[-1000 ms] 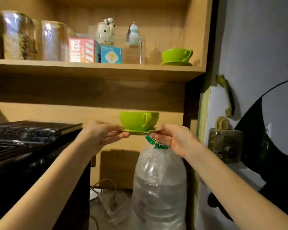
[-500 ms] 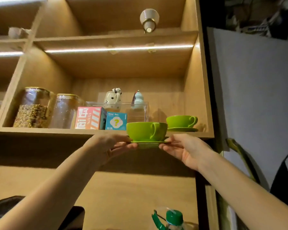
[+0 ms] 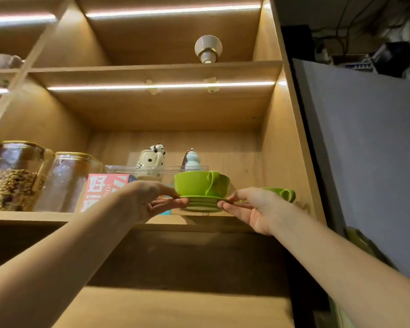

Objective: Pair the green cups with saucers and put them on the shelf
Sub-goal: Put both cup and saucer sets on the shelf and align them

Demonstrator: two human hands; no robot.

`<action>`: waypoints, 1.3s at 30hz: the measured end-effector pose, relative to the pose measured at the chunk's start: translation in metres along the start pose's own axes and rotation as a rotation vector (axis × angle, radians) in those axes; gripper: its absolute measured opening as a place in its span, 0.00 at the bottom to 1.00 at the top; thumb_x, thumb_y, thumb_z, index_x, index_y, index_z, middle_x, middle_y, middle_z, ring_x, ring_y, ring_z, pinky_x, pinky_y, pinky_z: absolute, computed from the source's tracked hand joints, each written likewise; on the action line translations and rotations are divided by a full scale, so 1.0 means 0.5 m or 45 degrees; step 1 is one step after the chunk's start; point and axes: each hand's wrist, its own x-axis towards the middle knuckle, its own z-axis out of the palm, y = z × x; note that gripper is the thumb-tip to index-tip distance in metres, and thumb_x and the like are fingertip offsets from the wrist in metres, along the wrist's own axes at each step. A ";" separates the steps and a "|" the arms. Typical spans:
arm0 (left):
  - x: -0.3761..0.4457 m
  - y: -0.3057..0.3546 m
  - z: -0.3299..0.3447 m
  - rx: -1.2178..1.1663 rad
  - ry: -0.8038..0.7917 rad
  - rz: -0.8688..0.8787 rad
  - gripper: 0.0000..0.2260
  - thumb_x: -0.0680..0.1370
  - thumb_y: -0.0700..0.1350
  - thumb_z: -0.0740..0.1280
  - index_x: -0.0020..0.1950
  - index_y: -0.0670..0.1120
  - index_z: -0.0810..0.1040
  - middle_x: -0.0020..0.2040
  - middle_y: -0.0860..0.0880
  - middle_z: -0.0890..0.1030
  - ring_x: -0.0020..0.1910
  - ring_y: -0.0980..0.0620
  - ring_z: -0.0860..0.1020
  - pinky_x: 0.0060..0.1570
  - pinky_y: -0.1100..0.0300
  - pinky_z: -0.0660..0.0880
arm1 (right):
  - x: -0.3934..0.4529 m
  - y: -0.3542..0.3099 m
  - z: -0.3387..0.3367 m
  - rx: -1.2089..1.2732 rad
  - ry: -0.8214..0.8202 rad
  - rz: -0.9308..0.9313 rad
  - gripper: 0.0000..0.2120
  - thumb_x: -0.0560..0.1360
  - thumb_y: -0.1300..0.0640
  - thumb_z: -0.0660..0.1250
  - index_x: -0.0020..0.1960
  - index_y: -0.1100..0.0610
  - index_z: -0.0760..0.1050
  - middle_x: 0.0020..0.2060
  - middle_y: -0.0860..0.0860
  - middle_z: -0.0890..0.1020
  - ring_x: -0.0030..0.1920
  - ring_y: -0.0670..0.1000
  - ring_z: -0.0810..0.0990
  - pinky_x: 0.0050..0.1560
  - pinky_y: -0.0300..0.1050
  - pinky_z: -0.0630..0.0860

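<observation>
A glossy lime-green cup (image 3: 200, 183), wide and shallow, stands upright on a matching ridged round saucer (image 3: 202, 203), its looped handle turned toward the camera and slightly right. The saucer is held level just above the front edge of a pale wooden shelf (image 3: 29, 216). The left hand (image 3: 152, 200) pinches the saucer's left rim, thumb on top and fingers flat beneath; the right hand (image 3: 253, 207) pinches the right rim the same way, so the cup sits between the two hands. Right of the held cup, farther back on the shelf, a second green cup (image 3: 283, 194) is mostly hidden behind the right hand; it may rest on its own saucer. Left of the held cup stand a pink box (image 3: 100, 190) and two glass jars (image 3: 40, 178), one filled with grain.
</observation>
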 end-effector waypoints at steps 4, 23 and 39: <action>0.024 -0.011 0.016 -0.188 0.120 -0.136 0.05 0.69 0.30 0.67 0.44 0.32 0.74 0.23 0.37 0.80 0.20 0.47 0.79 0.14 0.64 0.72 | 0.036 0.014 0.003 -0.041 0.051 -0.013 0.01 0.72 0.72 0.63 0.42 0.70 0.72 0.19 0.62 0.80 0.20 0.52 0.81 0.18 0.37 0.76; 0.053 -0.072 0.055 -0.008 0.353 0.103 0.08 0.75 0.43 0.64 0.46 0.38 0.71 0.38 0.38 0.80 0.25 0.50 0.81 0.23 0.60 0.78 | 0.060 0.042 0.014 -0.593 0.361 -0.428 0.06 0.77 0.63 0.61 0.46 0.65 0.74 0.30 0.55 0.76 0.26 0.48 0.76 0.22 0.37 0.73; 0.057 -0.226 0.077 1.336 0.637 0.902 0.31 0.71 0.56 0.45 0.74 0.55 0.42 0.75 0.57 0.46 0.71 0.63 0.41 0.68 0.58 0.32 | 0.049 0.160 -0.028 -1.892 0.299 -1.234 0.22 0.79 0.53 0.52 0.72 0.54 0.60 0.71 0.49 0.68 0.71 0.46 0.64 0.73 0.42 0.54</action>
